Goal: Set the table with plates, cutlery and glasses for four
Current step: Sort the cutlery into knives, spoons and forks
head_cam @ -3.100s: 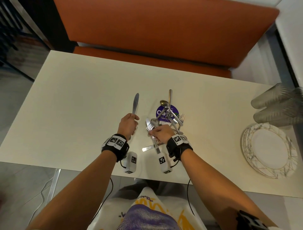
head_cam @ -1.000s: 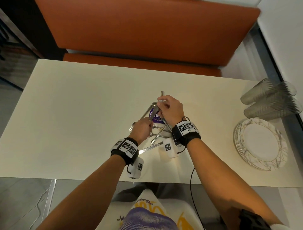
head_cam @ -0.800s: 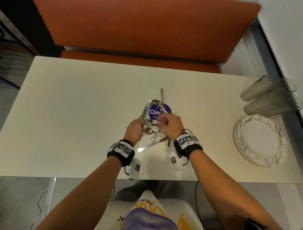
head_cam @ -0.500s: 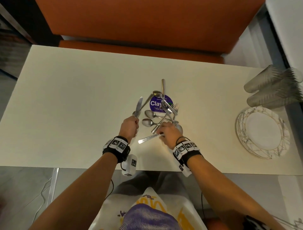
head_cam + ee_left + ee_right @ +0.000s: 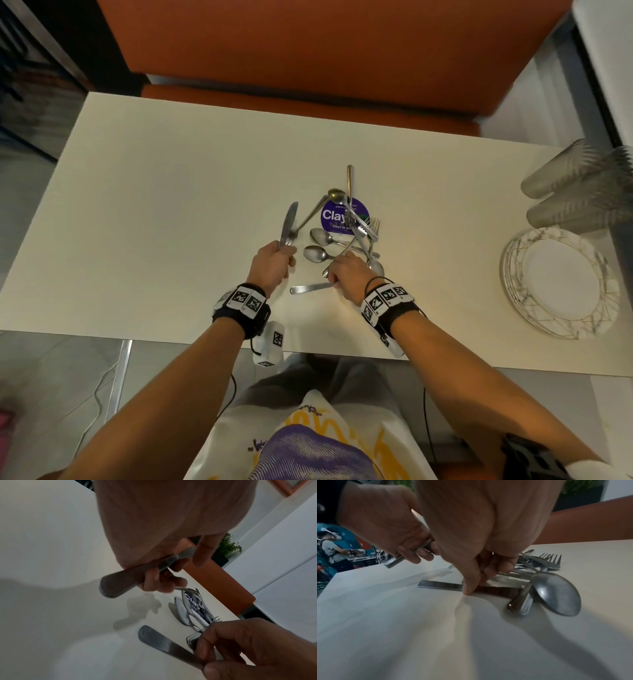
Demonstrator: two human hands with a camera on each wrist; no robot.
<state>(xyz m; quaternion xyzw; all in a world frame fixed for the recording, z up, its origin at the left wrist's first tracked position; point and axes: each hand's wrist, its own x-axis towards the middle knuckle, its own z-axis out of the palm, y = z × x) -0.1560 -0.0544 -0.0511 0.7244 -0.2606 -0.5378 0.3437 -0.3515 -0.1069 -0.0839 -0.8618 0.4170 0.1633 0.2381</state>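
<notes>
Gripping a table knife [image 5: 288, 224] by its handle in the left hand [image 5: 272, 265], blade pointing away, just left of the cutlery pile [image 5: 346, 233]. Pinching a second knife [image 5: 462, 587] with the right hand [image 5: 347, 275], lying flat on the table [image 5: 171, 205] at the pile's near edge. Sitting well right of the pile: stacked plates [image 5: 561, 282] and glasses [image 5: 582, 188].

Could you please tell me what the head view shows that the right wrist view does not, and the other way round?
Only the head view shows the stack of plates, the glasses and the purple sticker. Only the right wrist view shows the serrated edge of the flat knife on which the right hand sets its fingers. Both show the left hand gripping another knife.
</notes>
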